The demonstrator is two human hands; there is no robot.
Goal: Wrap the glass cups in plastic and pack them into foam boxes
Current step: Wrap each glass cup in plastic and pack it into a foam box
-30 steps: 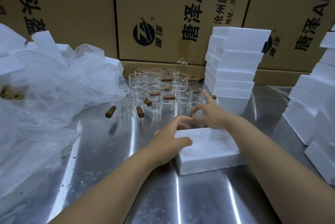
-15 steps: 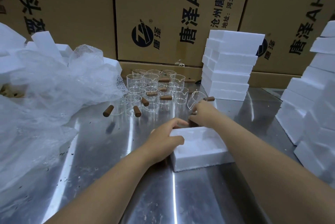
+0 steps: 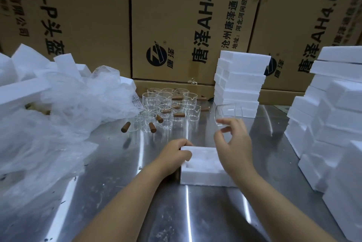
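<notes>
An open white foam box (image 3: pixel 203 165) with a moulded hollow lies on the steel table (image 3: pixel 121 192) in front of me. My left hand (image 3: pixel 174 153) grips its left rim, thumb on top. My right hand (image 3: pixel 233 144) holds a clear glass cup (image 3: pixel 228 114) in its fingertips, lifted and tilted above the far right corner of the box. Several more glass cups with brown wooden handles (image 3: pixel 166 108) stand clustered further back on the table.
A heap of clear plastic sheeting (image 3: pixel 58 116) over foam pieces fills the left side. A stack of foam boxes (image 3: pixel 239 83) stands behind the cups, and taller foam stacks (image 3: pixel 333 124) line the right edge. Cardboard cartons (image 3: pixel 186 22) wall off the back.
My right hand reached to the cup cluster, took one glass cup and lifted it towards the foam box. My left hand stayed on the box's left rim.
</notes>
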